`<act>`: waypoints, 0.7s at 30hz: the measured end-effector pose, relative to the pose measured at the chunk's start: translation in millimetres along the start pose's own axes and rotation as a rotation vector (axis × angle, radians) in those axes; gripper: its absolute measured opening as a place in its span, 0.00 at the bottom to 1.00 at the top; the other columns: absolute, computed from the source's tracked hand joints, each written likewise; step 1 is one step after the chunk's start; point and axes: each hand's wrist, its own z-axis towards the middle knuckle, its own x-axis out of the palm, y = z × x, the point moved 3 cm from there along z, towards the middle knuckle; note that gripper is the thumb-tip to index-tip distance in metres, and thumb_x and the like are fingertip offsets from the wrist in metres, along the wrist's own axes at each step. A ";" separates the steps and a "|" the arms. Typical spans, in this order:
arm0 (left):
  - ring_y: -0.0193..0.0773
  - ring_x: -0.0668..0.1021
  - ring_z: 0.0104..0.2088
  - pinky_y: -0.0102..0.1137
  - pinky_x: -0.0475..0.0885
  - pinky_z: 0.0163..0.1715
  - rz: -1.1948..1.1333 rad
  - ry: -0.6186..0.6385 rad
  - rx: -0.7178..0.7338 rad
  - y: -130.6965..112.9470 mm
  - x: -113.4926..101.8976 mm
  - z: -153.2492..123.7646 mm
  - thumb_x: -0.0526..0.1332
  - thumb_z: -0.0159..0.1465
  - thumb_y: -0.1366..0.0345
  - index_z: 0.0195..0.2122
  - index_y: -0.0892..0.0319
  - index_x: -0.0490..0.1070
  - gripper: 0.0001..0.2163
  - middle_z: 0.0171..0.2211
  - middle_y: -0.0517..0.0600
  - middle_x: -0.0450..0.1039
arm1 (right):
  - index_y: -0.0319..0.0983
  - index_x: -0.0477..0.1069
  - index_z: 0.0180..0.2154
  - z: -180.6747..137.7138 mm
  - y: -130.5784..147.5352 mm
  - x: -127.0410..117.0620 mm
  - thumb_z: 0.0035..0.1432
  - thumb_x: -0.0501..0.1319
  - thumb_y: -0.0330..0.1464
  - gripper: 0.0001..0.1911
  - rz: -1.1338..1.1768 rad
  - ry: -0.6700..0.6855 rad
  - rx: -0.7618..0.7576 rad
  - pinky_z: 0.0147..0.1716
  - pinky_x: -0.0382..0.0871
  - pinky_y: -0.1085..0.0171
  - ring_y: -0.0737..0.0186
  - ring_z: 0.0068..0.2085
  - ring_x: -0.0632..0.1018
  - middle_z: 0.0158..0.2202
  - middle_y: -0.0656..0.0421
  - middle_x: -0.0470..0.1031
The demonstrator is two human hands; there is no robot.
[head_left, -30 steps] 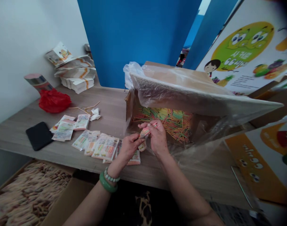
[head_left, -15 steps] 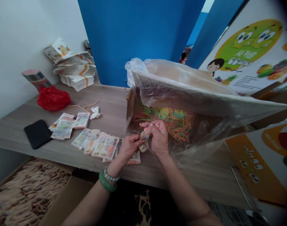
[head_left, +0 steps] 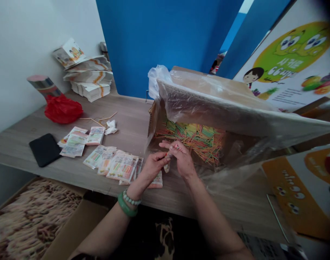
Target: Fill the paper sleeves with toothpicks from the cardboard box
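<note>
My left hand (head_left: 154, 166) is closed on a small printed plastic packet (head_left: 167, 168), its lower end hanging below the fingers. My right hand (head_left: 185, 160) meets it at the packet's mouth, closed around a small bundle of thin pink and white sticks (head_left: 176, 147). How far the sticks reach into the packet is hidden by the fingers. Just beyond both hands, many thin coloured sticks (head_left: 199, 135) lie loose in a cardboard box (head_left: 151, 119) lined with clear plastic. Left of my left hand, several filled packets (head_left: 123, 167) lie overlapping on the table.
More packets (head_left: 77, 142) lie beside a black flat device (head_left: 45, 150). Behind are a red plastic bag (head_left: 62, 109), crumpled tissue (head_left: 111, 127) and stacked printed cartons (head_left: 90, 88). An open box of peach-coloured pieces (head_left: 32, 216) stands below the table's left edge. Printed cartons (head_left: 297, 187) stand right.
My hands have come closer together, and the stick bundle has moved down to the packet's mouth, so less of it shows. The whole view has shifted slightly.
</note>
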 end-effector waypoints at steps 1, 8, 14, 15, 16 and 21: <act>0.34 0.71 0.31 0.29 0.67 0.33 -0.016 0.004 0.024 -1.0 0.9 0.6 0.68 0.55 0.53 0.31 0.60 0.79 0.14 0.29 0.47 0.72 | 0.44 0.66 0.30 0.9 -1.5 -1.9 0.62 0.59 0.39 0.09 -0.012 0.013 0.010 0.60 0.60 0.51 0.57 0.58 0.74 0.43 0.56 0.83; 0.33 0.71 0.31 0.30 0.66 0.35 -0.324 -0.003 -0.119 2.8 -4.7 -4.6 0.70 0.53 0.54 0.33 0.61 0.77 0.15 0.28 0.47 0.72 | 0.45 0.75 0.45 -5.0 -1.8 -17.7 0.59 0.64 0.43 0.14 -0.185 0.156 0.081 0.57 0.66 0.53 0.56 0.57 0.75 0.56 0.55 0.76; 0.29 0.66 0.25 0.28 0.62 0.28 -0.337 -0.041 -0.056 -2.9 -6.6 -13.7 0.70 0.54 0.54 0.29 0.61 0.73 0.15 0.24 0.43 0.65 | 0.48 0.76 0.49 -18.7 -3.9 -18.7 0.58 0.63 0.40 0.17 -0.289 0.060 0.043 0.59 0.65 0.47 0.54 0.55 0.77 0.52 0.57 0.79; 0.29 0.66 0.25 0.28 0.62 0.28 -0.312 -0.040 -0.044 -3.9 -5.1 -16.5 0.71 0.54 0.54 0.29 0.61 0.73 0.15 0.24 0.43 0.66 | 0.49 0.76 0.49 -21.4 -4.0 -16.7 0.58 0.63 0.38 0.16 -0.342 0.076 0.043 0.60 0.64 0.46 0.53 0.55 0.77 0.52 0.58 0.79; 0.29 0.66 0.25 0.28 0.62 0.27 -0.283 -0.039 -0.039 -4.5 -3.6 -19.7 0.71 0.53 0.54 0.30 0.61 0.74 0.15 0.24 0.43 0.66 | 0.49 0.77 0.49 -24.2 -3.4 -14.5 0.58 0.62 0.37 0.16 -0.374 0.093 0.036 0.61 0.63 0.46 0.53 0.56 0.76 0.53 0.59 0.79; 0.31 0.70 0.24 0.29 0.64 0.27 -0.236 -0.103 -0.085 -8.4 -12.2 -38.6 0.72 0.51 0.55 0.31 0.63 0.76 0.16 0.24 0.46 0.72 | 0.51 0.74 0.52 -37.6 -1.5 -4.9 0.55 0.64 0.34 0.21 -0.362 0.135 0.033 0.58 0.66 0.48 0.53 0.55 0.76 0.52 0.60 0.78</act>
